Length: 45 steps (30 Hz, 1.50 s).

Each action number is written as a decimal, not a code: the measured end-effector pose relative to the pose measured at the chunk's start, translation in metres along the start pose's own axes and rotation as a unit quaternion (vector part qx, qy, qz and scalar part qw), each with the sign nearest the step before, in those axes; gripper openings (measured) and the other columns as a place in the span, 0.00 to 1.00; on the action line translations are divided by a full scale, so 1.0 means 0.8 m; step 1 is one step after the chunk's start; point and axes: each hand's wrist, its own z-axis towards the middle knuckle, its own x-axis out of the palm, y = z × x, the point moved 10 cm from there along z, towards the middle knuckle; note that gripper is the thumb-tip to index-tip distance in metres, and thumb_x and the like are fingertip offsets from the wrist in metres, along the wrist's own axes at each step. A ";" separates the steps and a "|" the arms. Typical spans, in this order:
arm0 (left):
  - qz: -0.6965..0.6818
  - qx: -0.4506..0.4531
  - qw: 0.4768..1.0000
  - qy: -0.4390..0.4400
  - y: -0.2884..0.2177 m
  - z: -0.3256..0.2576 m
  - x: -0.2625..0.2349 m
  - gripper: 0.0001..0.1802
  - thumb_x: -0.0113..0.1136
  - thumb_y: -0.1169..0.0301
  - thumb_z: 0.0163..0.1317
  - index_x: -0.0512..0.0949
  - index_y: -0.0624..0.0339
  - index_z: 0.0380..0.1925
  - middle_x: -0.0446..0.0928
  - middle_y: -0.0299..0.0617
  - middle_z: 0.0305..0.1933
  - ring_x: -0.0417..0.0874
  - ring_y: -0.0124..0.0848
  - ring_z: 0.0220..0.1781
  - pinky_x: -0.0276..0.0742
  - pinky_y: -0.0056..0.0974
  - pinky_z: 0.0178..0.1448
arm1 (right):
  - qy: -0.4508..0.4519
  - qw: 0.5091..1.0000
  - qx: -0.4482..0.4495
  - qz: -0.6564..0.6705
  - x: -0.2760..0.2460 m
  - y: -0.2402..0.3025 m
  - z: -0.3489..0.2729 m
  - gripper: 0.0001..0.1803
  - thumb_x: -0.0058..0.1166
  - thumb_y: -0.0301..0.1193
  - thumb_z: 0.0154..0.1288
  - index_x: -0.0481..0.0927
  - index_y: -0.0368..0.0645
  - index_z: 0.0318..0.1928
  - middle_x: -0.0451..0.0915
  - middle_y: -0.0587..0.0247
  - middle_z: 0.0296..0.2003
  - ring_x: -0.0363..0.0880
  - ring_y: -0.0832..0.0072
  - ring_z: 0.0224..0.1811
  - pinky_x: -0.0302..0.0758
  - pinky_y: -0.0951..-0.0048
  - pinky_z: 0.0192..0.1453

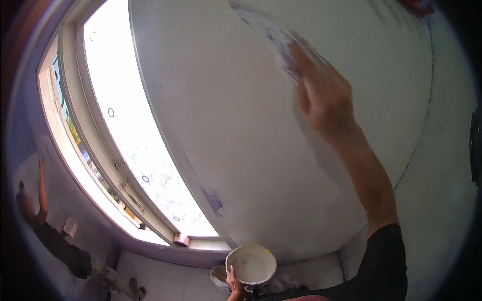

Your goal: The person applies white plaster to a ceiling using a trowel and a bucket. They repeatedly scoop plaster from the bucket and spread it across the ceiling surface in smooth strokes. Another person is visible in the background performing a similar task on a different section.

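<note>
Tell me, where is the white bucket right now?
In the head view the white bucket sits low, near the middle, gripped at its rim by the left hand, just below the window's bottom corner.

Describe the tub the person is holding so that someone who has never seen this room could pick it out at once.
Start at the bright window and drop to its lower corner, near the bottom of the picture. There the left hand grips a round white tub by its rim. Unlike the smaller tub half hidden behind it, it faces the camera, showing its pale, smeared inside.
</note>
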 end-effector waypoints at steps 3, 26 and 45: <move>-0.046 0.018 0.998 0.030 -0.016 0.023 -0.006 0.29 0.54 0.50 0.63 0.75 0.72 0.42 0.78 0.46 0.38 0.79 0.35 0.36 0.75 0.38 0.42 | 0.011 0.995 -0.035 -0.088 0.055 -0.004 0.044 0.29 0.51 0.14 0.50 0.71 0.35 0.57 0.77 0.45 0.50 0.77 0.54 0.53 0.77 0.63 0.54; 0.011 -0.001 1.000 0.002 -0.046 0.103 -0.047 0.29 0.54 0.51 0.63 0.77 0.73 0.39 0.79 0.47 0.37 0.80 0.35 0.36 0.75 0.38 0.42 | 0.221 0.914 0.103 -0.324 0.069 -0.100 0.108 0.16 0.47 0.27 0.63 0.75 0.40 0.51 0.80 0.50 0.33 0.80 0.55 0.33 0.76 0.56 0.42; 0.055 0.020 0.998 -0.035 -0.041 0.074 -0.042 0.29 0.55 0.50 0.62 0.78 0.73 0.36 0.79 0.47 0.34 0.79 0.33 0.34 0.74 0.37 0.41 | 0.165 0.955 0.117 -0.218 0.064 -0.089 0.142 0.18 0.48 0.27 0.62 0.77 0.44 0.53 0.81 0.46 0.31 0.80 0.52 0.35 0.76 0.56 0.43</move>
